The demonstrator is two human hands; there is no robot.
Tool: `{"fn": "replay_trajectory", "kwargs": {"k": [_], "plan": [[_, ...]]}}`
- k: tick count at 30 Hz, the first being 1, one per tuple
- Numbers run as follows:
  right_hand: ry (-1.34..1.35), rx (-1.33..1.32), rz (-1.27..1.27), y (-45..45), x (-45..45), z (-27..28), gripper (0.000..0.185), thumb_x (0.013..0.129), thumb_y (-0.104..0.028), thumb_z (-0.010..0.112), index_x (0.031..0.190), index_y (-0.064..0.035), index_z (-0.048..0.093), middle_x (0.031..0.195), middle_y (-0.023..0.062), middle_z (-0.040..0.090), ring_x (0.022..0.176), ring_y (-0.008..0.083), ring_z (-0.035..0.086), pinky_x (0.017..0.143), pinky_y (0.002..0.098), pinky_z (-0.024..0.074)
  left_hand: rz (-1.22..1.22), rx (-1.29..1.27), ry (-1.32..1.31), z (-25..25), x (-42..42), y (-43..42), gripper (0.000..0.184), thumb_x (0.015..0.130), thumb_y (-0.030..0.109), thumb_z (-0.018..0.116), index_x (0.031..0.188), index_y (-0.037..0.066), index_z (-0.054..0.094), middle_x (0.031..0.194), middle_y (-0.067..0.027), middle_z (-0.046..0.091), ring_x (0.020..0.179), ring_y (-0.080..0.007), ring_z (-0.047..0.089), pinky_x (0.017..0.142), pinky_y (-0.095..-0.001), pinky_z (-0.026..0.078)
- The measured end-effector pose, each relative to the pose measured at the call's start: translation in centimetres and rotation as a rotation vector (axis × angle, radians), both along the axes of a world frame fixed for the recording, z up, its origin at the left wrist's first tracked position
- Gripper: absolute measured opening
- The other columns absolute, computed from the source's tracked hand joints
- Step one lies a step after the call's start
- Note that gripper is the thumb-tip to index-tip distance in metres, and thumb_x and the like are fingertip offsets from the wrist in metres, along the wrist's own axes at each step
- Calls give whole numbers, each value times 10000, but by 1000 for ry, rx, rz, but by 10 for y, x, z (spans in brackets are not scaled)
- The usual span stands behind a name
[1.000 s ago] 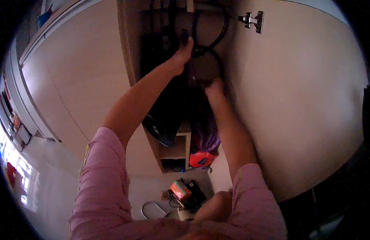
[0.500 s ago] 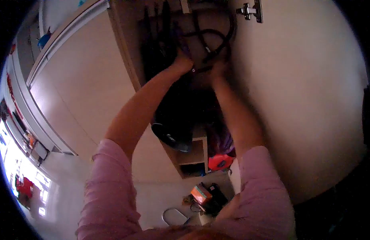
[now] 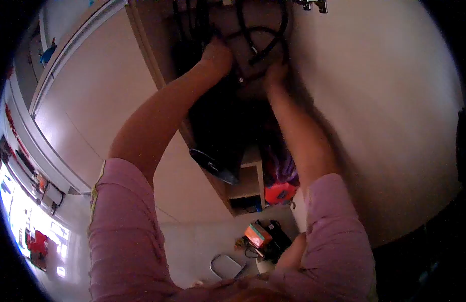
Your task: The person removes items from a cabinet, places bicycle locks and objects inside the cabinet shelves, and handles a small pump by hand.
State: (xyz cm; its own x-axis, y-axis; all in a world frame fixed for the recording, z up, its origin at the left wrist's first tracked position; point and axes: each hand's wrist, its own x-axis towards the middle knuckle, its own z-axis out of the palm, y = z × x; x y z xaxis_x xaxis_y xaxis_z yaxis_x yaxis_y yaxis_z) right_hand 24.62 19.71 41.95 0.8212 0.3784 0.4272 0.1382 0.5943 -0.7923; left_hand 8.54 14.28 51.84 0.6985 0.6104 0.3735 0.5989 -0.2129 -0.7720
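Both my arms reach into a dim wooden cabinet (image 3: 147, 50). My left hand (image 3: 218, 54) is beside dark hanging items (image 3: 192, 25) on the left; its fingers are lost in shadow. To its right, my right hand (image 3: 277, 75) is closed at the end of a thin dark strap (image 3: 254, 78), which has a small shiny spot at its left end. A black looped cord or hose (image 3: 263, 50) hangs just above my right hand. Below my hands lies a large black mass (image 3: 233, 121) whose shape I cannot make out.
The open cabinet door (image 3: 384, 110) stands close on the right. Lower down are a black glossy object (image 3: 213, 166), a small wooden compartment (image 3: 243, 189) and a red item (image 3: 281, 193). An orange box (image 3: 257, 235) and a metal loop (image 3: 227, 267) are on the floor.
My left hand has shifted up and left, away from the strap's shiny end. My right hand stays at the strap. The whole view has tilted slightly, raising the cabinet contents in it.
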Motion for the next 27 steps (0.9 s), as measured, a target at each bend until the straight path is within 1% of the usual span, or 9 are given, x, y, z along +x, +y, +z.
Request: {"fn": "replay_trajectory", "kwargs": {"k": [3,6,9,12,14,17,20,22,27], "plan": [[-18,8,-42,-7,-4,1,534,880,-366,393,1167,84,407,1178,241,452,1062,338,460,896,382,369,47,-190,-69,10,0,0,275,772,157,493,1007,73,608,912,-83,619,935,-233,544,817,-347,391],[-3,12,-45,-19,-10,-1,548,884,-370,382,1164,101,403,1188,259,445,1076,347,456,908,373,361,-23,-148,-224,9,-2,2,293,772,178,496,1024,67,598,985,-97,597,979,-240,521,827,-326,386],[44,-27,14,-26,-13,-1,544,889,-359,372,1147,119,402,1171,291,445,1075,363,459,904,378,362,-64,28,-198,1,-11,23,306,734,205,518,985,43,585,992,-167,573,998,-271,522,839,-420,424],[-16,-35,-106,5,-4,-24,508,891,-325,366,1118,128,416,1143,306,458,1052,370,475,886,385,371,76,32,-73,7,-6,17,347,784,258,469,1055,80,593,1104,-74,534,1092,-205,429,911,-321,290],[-72,-180,-272,31,11,-34,471,890,-287,374,1103,130,422,1129,299,472,1025,365,492,873,391,378,51,34,-76,8,-4,23,349,785,282,467,1037,84,607,1088,-60,542,1083,-200,429,920,-320,270],[-13,-49,-178,0,-2,-23,431,883,-244,394,1095,130,426,1117,285,488,991,334,509,874,385,381,-7,46,-109,7,-4,17,337,781,297,469,995,93,630,1073,-45,550,1072,-191,421,917,-321,265],[-106,86,-138,21,10,-49,390,873,-202,417,1098,117,432,1112,263,500,981,321,510,886,388,377,-146,131,-105,1,-9,17,322,772,288,473,968,98,643,1063,-38,555,1064,-181,410,902,-329,276],[-28,65,-291,61,15,-79,390,867,-207,430,1096,108,441,1095,257,512,971,319,517,871,386,388,-178,152,-94,-1,-9,19,320,762,285,482,961,95,646,1052,-36,560,1058,-178,408,887,-333,285],[218,10,476,36,-3,-83,399,863,-239,437,1072,100,463,1063,250,530,942,320,530,834,392,404,-141,189,-60,-6,2,30,309,739,290,514,927,88,651,989,-32,580,1004,-186,431,839,-345,311]]}}
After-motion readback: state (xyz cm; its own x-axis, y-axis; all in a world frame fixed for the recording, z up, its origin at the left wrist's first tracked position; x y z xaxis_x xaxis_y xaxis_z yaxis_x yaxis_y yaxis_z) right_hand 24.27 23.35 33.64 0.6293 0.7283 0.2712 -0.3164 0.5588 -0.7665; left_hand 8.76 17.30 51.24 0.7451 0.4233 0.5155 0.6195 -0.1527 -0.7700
